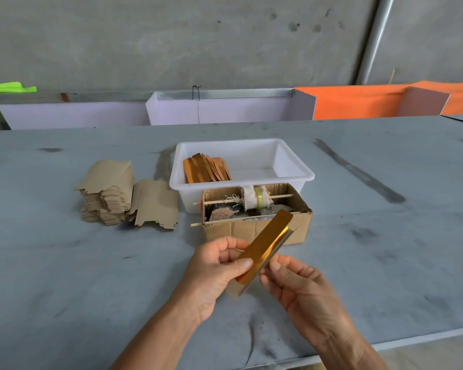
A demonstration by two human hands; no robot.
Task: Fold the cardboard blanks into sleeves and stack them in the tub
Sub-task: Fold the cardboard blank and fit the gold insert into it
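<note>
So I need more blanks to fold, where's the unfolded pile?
In the head view the pile of flat cardboard blanks lies on the grey table, left of the white tub, beyond the hands.

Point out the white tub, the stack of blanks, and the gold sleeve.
white tub [292, 175]: head view, right rim.
stack of blanks [106, 200]: head view, front side.
gold sleeve [265, 245]: head view, top face.

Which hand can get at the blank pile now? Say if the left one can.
Probably not yet: the left hand and right hand both hold the gold sleeve. Nothing else blocks the way to the pile.
</note>
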